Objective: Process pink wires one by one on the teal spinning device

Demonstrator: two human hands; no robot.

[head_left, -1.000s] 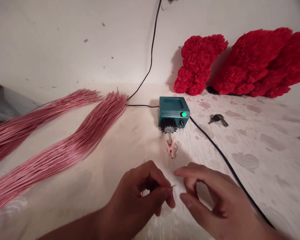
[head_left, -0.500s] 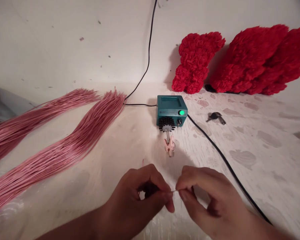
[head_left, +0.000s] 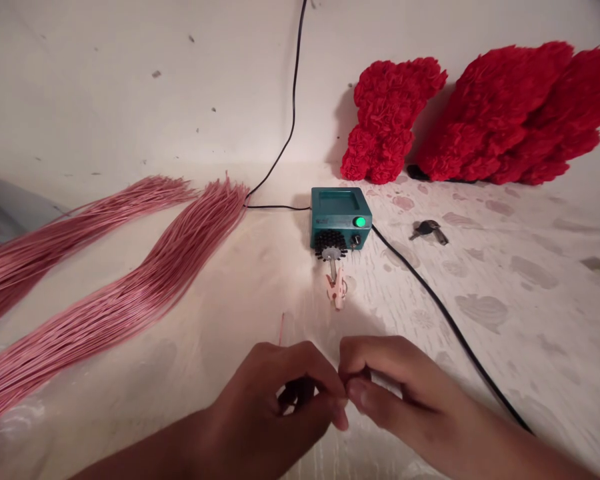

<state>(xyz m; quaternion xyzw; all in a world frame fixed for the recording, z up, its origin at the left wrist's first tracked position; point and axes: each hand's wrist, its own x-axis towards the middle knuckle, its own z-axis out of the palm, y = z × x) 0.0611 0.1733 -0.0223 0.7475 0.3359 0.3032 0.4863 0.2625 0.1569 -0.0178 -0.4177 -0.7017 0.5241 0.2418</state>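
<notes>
Low in the middle of the view, my left hand [head_left: 285, 400] is closed, thumb and forefinger pinched together. A thin pink strand [head_left: 281, 328] sticks up from behind it, most of its length hidden by the fingers. My right hand [head_left: 405, 393] is pinched too, its fingertips touching those of my left, and the strand between them is covered. Beyond the hands stands a small teal machine [head_left: 339, 212] with a lit green button and a black-bristled wheel. From the wheel's shaft a pale pink clip [head_left: 337, 292] points toward me.
Two bundles of pink strands [head_left: 150, 273] lie on the left of the covered table [head_left: 220, 373]. Red artificial flower bunches [head_left: 380, 120] lean on the wall at the back right. Keys [head_left: 429, 231] lie right of the machine, and a black cable [head_left: 440, 300] curves down toward my right arm.
My right hand has moved left against my left fingertips, covering the bit of strand that showed between them. More of the strand shows above my left hand. The view has shifted slightly.
</notes>
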